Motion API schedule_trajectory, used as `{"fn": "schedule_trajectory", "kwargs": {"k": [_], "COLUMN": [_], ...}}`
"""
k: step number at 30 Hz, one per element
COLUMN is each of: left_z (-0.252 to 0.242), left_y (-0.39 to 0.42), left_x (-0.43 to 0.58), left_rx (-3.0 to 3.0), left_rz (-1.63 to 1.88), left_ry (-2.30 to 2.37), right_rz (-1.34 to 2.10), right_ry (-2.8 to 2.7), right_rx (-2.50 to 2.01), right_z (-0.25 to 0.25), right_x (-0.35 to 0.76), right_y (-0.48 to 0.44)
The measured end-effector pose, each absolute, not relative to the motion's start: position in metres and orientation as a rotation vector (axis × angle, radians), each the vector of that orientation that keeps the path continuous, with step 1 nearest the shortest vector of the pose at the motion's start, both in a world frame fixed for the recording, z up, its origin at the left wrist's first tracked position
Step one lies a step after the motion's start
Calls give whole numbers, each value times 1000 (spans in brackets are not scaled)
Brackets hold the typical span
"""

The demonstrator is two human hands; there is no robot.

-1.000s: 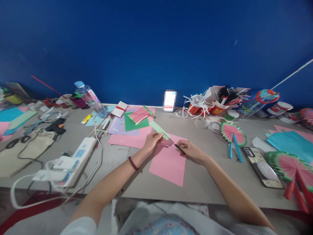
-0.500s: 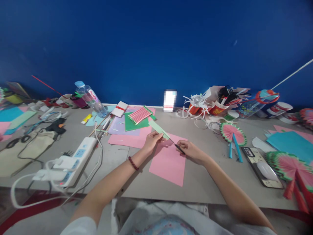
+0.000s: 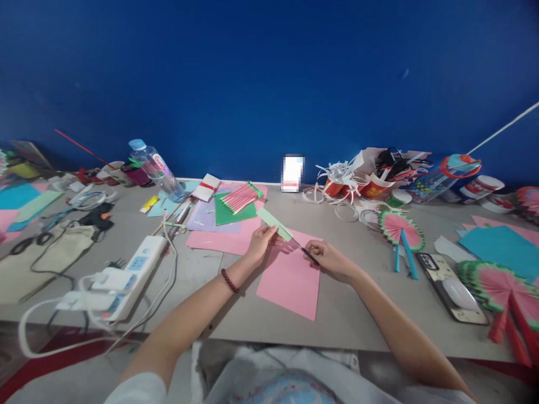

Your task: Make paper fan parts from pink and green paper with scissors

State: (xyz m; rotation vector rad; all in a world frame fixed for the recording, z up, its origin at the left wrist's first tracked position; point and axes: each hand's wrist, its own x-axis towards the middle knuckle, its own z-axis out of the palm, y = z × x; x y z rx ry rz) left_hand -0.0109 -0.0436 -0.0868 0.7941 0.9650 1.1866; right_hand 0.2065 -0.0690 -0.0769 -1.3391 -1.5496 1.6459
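My left hand (image 3: 260,242) pinches a light green paper strip (image 3: 273,222) and holds it tilted above the table. My right hand (image 3: 329,260) is closed on a pair of small black-handled scissors (image 3: 306,252), whose blades point at the near end of the strip. Both hands hover over a pink paper sheet (image 3: 290,280) lying flat on the grey table (image 3: 353,308). A red bead bracelet sits on my left wrist.
A white power strip (image 3: 126,275) with cables lies at the left. A water bottle (image 3: 156,168), stacked coloured sheets and pink sticks (image 3: 241,197) lie behind. Pink-green paper fans (image 3: 400,230), a phone (image 3: 450,286) and cups of scraps are at the right.
Almost nothing has moved; my hands keep the strip and scissors in the same place, with only a slight shift of the strip.
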Motion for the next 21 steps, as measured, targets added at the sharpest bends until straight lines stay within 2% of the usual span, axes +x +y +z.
{"fn": "schedule_trajectory", "kwargs": {"k": [21], "left_z": [-87], "left_y": [-45], "left_x": [-9], "left_rx": [777], "left_rz": [1184], "left_ry": [998], "right_rz": [1682], "right_ry": [-1577], "right_rx": [-1353], "right_z": [-67], "right_x": [204], "right_y": [-72]}}
